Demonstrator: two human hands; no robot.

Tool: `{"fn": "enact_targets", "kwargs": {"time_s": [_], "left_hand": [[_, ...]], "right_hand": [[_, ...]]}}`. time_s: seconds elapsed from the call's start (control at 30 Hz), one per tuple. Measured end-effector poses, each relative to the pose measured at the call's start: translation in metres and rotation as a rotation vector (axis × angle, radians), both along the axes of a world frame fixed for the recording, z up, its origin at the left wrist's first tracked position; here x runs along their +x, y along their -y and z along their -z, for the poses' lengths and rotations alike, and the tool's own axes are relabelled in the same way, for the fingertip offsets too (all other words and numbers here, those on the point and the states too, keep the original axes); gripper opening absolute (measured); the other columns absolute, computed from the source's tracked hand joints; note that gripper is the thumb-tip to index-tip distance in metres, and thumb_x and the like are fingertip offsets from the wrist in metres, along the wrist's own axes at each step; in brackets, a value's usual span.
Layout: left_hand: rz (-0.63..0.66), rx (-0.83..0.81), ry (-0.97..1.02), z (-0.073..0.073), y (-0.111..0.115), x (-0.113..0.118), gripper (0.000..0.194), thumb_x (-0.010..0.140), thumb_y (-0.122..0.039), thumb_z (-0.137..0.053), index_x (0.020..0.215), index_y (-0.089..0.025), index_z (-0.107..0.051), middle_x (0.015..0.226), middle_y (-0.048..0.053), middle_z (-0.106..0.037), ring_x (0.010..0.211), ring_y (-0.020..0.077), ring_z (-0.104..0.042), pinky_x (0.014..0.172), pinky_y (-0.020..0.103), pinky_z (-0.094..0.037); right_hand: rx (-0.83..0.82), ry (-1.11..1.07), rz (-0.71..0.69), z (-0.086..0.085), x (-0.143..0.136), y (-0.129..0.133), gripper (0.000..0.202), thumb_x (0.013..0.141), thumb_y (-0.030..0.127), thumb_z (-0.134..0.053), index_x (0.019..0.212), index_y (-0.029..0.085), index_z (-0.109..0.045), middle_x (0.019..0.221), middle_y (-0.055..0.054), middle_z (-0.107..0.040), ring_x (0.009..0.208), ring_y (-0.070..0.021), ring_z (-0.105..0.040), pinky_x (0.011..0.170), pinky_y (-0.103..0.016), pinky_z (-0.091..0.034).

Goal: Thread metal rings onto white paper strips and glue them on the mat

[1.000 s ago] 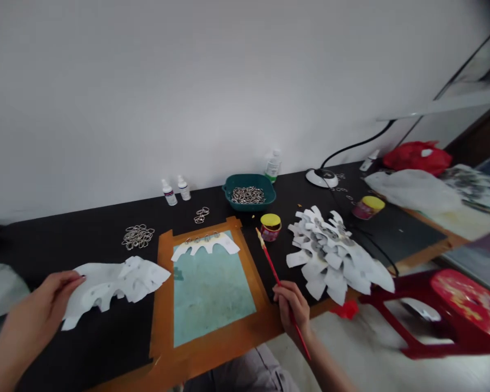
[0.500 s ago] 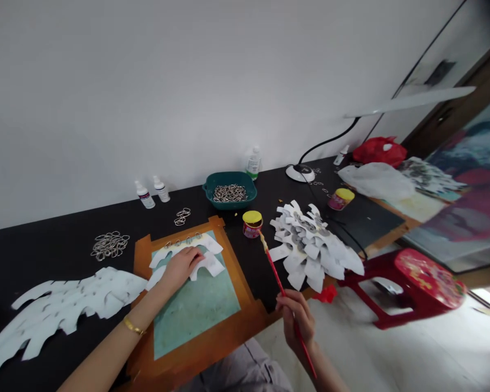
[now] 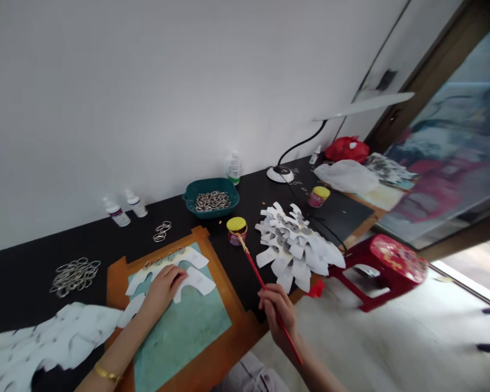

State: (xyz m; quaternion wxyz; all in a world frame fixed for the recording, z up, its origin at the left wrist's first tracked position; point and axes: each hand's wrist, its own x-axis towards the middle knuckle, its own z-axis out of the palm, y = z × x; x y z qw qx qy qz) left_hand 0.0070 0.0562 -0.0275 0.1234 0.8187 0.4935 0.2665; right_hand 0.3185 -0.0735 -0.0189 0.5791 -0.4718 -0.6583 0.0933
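Through the head camera, the only view I have, I see my left hand (image 3: pixel 163 288) over a teal sheet (image 3: pixel 179 345) framed in brown tape. Its fingers lie close together on a white scalloped strip (image 3: pixel 201 281); I can't tell whether they pinch it or just press it down. Just beyond lies another scalloped strip (image 3: pixel 196 257), with four small metal rings (image 3: pixel 171 256) along its far edge.

My right hand (image 3: pixel 278 307) has its fingers closed around a red brush (image 3: pixel 255 268), pinching the handle, the bristle end up at a yellow-lidded tub (image 3: pixel 237 231). I can't make out whether the bristles touch it.

On the black surface (image 3: pixel 12 288), a heap of loose rings (image 3: pixel 75 276) sits to the left, near a pile of white pieces (image 3: pixel 65 335). A green basin (image 3: pixel 210 214) holding more rings stands behind the tub, and a layered stack of white cut-outs (image 3: pixel 296 247) lies to the right of the brush. Two white bottles (image 3: pixel 136 205) stand by the wall.
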Motion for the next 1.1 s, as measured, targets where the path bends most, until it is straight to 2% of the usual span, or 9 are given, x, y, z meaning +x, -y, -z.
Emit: {"fn": "enact_targets", "kwargs": {"time_s": [0.13,0.2,0.27,0.37,0.47,0.57,0.7,0.9,1.1], "left_hand": [[-0.143,0.179,-0.046,-0.029,0.004,0.030,0.026,0.091,-0.044,-0.048,0.095,-0.024,-0.065,0.100,0.009,-0.067,0.097,0.0306,-0.060,0.085,0.047,-0.046],[-0.128,0.251,0.068,-0.044,0.002,0.064,0.031,0.089,-0.045,-0.053,0.111,-0.025,-0.060,0.115,0.010,-0.064,0.109,0.0319,-0.058,0.094,0.049,-0.044],[-0.066,0.295,0.209,-0.050,-0.006,0.107,0.052,0.085,-0.045,-0.061,0.131,-0.024,-0.048,0.132,0.013,-0.056,0.124,0.0328,-0.051,0.104,0.052,-0.039],[-0.053,0.247,0.304,-0.039,-0.028,0.165,0.089,0.074,-0.044,-0.074,0.146,-0.018,-0.029,0.150,0.021,-0.038,0.140,0.0386,-0.033,0.110,0.056,-0.031],[-0.139,0.146,0.382,-0.019,-0.052,0.199,0.099,0.068,-0.039,-0.080,0.148,-0.017,-0.025,0.149,0.024,-0.038,0.139,0.0420,-0.034,0.109,0.060,-0.031],[-0.168,0.082,0.488,-0.006,-0.065,0.210,0.092,0.070,-0.031,-0.078,0.146,-0.020,-0.029,0.141,0.020,-0.048,0.131,0.0376,-0.046,0.107,0.055,-0.037],[-0.208,0.072,0.586,-0.001,-0.069,0.212,0.084,0.069,-0.028,-0.078,0.141,-0.019,-0.036,0.136,0.017,-0.052,0.128,0.0341,-0.050,0.107,0.052,-0.039],[-0.267,0.019,0.614,0.002,-0.068,0.214,0.085,0.067,-0.031,-0.079,0.139,-0.019,-0.038,0.132,0.016,-0.055,0.124,0.0324,-0.052,0.106,0.050,-0.041],[-0.282,-0.014,0.639,0.001,-0.067,0.215,0.087,0.066,-0.033,-0.080,0.140,-0.024,-0.036,0.132,0.014,-0.055,0.124,0.0321,-0.053,0.106,0.051,-0.041]], "right_hand": [[0.079,-0.117,0.138,-0.030,0.012,-0.014,0.017,0.094,0.012,-0.049,0.099,0.020,-0.063,0.090,-0.005,-0.058,0.057,-0.0084,-0.058,0.050,-0.022,-0.050],[0.098,-0.199,0.201,-0.048,0.020,-0.017,0.015,0.095,0.014,-0.048,0.095,0.019,-0.062,0.084,-0.003,-0.057,0.054,-0.0083,-0.057,0.048,-0.022,-0.048],[0.107,-0.284,0.234,-0.064,0.024,-0.018,0.015,0.096,0.016,-0.047,0.095,0.019,-0.061,0.080,-0.001,-0.056,0.052,-0.0077,-0.056,0.046,-0.021,-0.046],[0.083,-0.331,0.253,-0.079,0.028,-0.016,0.014,0.096,0.017,-0.049,0.096,0.019,-0.063,0.081,-0.001,-0.057,0.053,-0.0080,-0.057,0.045,-0.021,-0.044],[0.051,-0.298,0.264,-0.085,0.036,-0.013,0.015,0.096,0.019,-0.051,0.097,0.019,-0.065,0.077,-0.001,-0.060,0.056,-0.0098,-0.057,0.048,-0.023,-0.045],[0.094,-0.291,0.271,-0.088,0.049,-0.014,0.018,0.097,0.021,-0.050,0.091,0.019,-0.067,0.072,-0.001,-0.062,0.055,-0.0107,-0.056,0.050,-0.024,-0.045],[0.150,-0.318,0.309,-0.095,0.060,-0.033,0.027,0.099,0.026,-0.044,0.080,0.019,-0.062,0.066,0.001,-0.059,0.051,-0.0098,-0.051,0.049,-0.023,-0.042],[-0.072,-0.099,0.237,-0.105,0.054,-0.085,0.034,0.100,0.032,-0.040,0.074,0.019,-0.058,0.061,0.001,-0.052,0.052,-0.0110,-0.047,0.051,-0.024,-0.038],[-0.170,0.152,0.126,-0.106,0.042,-0.130,0.028,0.100,0.029,-0.041,0.078,0.021,-0.056,0.068,0.000,-0.057,0.063,-0.0144,-0.054,0.060,-0.025,-0.041]]}}
